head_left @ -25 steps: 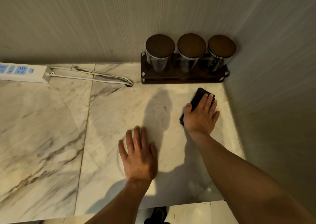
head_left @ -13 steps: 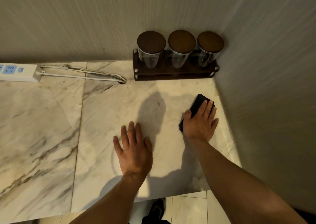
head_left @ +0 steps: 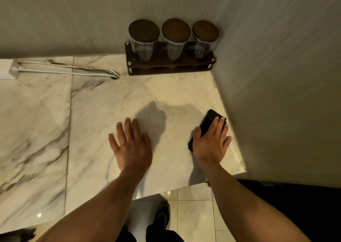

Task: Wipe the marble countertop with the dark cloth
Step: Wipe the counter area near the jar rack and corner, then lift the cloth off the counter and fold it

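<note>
Right hand [head_left: 212, 142] pressing flat, fingers together, on folded dark cloth [head_left: 210, 119]; long axis angling toward right wall; left hand [head_left: 132, 145] bracing, splayed, on white veined marble countertop [head_left: 92, 112].

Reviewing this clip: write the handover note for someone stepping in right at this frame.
Right hand: flat on the dark cloth, pressing it to the marble countertop beside the right wall; no closed grip.
Left hand: empty, palm down, bracing on the marble.
Done: cannot tell which areas are already wiped.
Left: likely the left slab, around the white cables, and in front of the jar rack.
</note>
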`<state>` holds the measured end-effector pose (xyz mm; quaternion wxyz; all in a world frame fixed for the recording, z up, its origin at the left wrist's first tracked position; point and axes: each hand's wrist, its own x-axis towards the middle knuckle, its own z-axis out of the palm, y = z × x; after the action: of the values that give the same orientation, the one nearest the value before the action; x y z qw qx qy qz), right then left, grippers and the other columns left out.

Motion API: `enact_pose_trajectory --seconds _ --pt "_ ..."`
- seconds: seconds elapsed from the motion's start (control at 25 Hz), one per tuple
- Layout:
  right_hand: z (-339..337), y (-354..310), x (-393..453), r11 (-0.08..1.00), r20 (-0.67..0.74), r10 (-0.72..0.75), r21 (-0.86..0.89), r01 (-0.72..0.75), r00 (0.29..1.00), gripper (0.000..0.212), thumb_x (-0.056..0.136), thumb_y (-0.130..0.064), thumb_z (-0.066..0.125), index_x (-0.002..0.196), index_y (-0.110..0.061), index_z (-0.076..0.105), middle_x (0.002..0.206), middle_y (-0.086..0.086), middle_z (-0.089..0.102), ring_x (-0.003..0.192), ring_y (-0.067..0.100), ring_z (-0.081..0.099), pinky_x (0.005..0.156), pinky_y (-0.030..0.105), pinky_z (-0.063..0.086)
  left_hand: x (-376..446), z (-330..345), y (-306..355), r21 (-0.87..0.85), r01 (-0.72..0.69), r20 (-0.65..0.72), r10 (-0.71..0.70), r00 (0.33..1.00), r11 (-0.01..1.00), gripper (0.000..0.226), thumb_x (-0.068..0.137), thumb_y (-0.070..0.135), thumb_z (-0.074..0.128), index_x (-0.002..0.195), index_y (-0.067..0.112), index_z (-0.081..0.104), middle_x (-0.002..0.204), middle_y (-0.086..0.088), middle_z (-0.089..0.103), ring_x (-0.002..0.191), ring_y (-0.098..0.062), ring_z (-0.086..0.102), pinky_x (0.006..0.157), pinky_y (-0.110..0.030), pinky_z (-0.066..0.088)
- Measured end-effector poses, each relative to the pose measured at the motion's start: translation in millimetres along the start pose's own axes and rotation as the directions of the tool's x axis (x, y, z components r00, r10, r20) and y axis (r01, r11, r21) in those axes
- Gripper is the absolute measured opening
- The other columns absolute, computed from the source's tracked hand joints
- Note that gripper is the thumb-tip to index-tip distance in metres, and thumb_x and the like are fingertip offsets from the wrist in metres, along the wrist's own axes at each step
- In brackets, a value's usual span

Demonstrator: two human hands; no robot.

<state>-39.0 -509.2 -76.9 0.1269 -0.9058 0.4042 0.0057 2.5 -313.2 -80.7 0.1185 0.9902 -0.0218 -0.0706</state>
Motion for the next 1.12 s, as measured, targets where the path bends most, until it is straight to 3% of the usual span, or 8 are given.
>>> enact_pose_trajectory --seconds 0.36,0.52,0.68,0.8,0.88,1.0,1.08,1.12 --pt "1 47 -56 0.986 -0.105 0.091 0.151 -0.075 0.99 0.062 0.097 -0.022 0.038 0.15 -0.002 0.014 0.16 0.016 0.012 0.147 0.031 0.005 0.119 0.043 0.008 0 2 -3 -0.039 -0.031 -0.017 0.031 0.999 0.999 0.057 0.096 0.04 0.021 0.148 0.016 0.017 0.159 -0.007 0.014 0.145 -0.028 0.002 0.115 -0.054 -0.001" --pt "1 55 -72 0.961 -0.136 0.173 0.24 -0.137 0.976 0.058 0.095 -0.011 0.044 0.148 0.0 0.023 0.158 0.018 0.019 0.145 0.034 0.009 0.117 0.047 0.017 3 -3 -8 -0.067 -0.052 0.111 0.059 0.992 0.996 0.062 0.097 0.042 0.019 0.151 0.018 0.003 0.162 -0.004 -0.004 0.146 -0.024 -0.011 0.116 -0.051 -0.008" --pt "-1 65 -88 0.945 -0.12 0.203 0.282 -0.163 0.972 0.055 0.097 -0.011 0.04 0.149 -0.002 0.022 0.16 0.014 0.014 0.147 0.029 0.003 0.117 0.049 0.02 -5 -18 -22 -0.132 -0.14 0.095 0.154 0.984 0.981 0.058 0.098 0.038 0.025 0.15 0.013 0.017 0.16 -0.01 0.011 0.146 -0.03 0.004 0.117 -0.051 0.005" --pt "-8 74 -105 0.888 -0.137 0.226 0.436 -0.146 0.964 0.05 0.1 -0.011 0.037 0.148 -0.006 0.026 0.16 0.01 0.015 0.147 0.024 0.005 0.116 0.042 0.017 -35 -22 -35 -0.137 -0.184 0.081 0.196 0.977 0.973 0.057 0.098 0.039 0.026 0.148 0.012 0.024 0.158 -0.014 0.018 0.145 -0.034 0.013 0.116 -0.051 0.014" --pt "-25 77 -116 0.724 -0.038 0.327 0.653 -0.224 0.944 0.047 0.102 -0.011 0.035 0.148 -0.013 0.029 0.157 0.004 0.024 0.143 0.022 0.021 0.111 0.035 0.021 -60 -22 -40 -0.166 -0.206 0.104 0.225 0.969 0.964 0.06 0.097 0.043 0.024 0.149 0.014 0.023 0.159 -0.014 0.017 0.145 -0.032 0.014 0.116 -0.049 0.017" --pt "-50 89 -133 0.133 0.316 0.383 0.911 -0.39 0.868 0.044 0.103 -0.012 0.032 0.145 -0.021 0.038 0.133 0.005 0.05 0.115 0.019 0.047 0.093 0.029 0.039 -99 -26 -40 -0.254 -0.273 0.102 0.306 0.946 0.928 0.069 0.091 0.053 0.019 0.148 0.014 0.025 0.157 -0.014 0.022 0.144 -0.028 0.02 0.115 -0.042 0.022" --pt "-62 102 -146 -0.245 0.529 0.291 0.846 -0.472 0.797 0.04 0.101 -0.015 0.037 0.139 -0.015 0.046 0.116 0.008 0.062 0.099 0.02 0.058 0.072 0.024 0.05 -120 -33 -34 -0.356 -0.243 0.114 0.301 0.947 0.902 0.069 0.093 0.054 0.023 0.15 0.017 0.018 0.159 -0.007 0.019 0.144 -0.021 0.019 0.115 -0.035 0.022" --pt "-68 107 -155 -0.368 0.626 0.23 0.765 -0.528 0.746 0.038 0.099 -0.018 0.041 0.135 -0.012 0.051 0.109 0.011 0.064 0.094 0.022 0.06 0.064 0.026 0.052 -129 -37 -28 -0.421 -0.205 0.128 0.282 0.951 0.883 0.066 0.095 0.051 0.029 0.151 0.019 0.014 0.16 -0.003 0.017 0.144 -0.019 0.021 0.114 -0.034 0.023"
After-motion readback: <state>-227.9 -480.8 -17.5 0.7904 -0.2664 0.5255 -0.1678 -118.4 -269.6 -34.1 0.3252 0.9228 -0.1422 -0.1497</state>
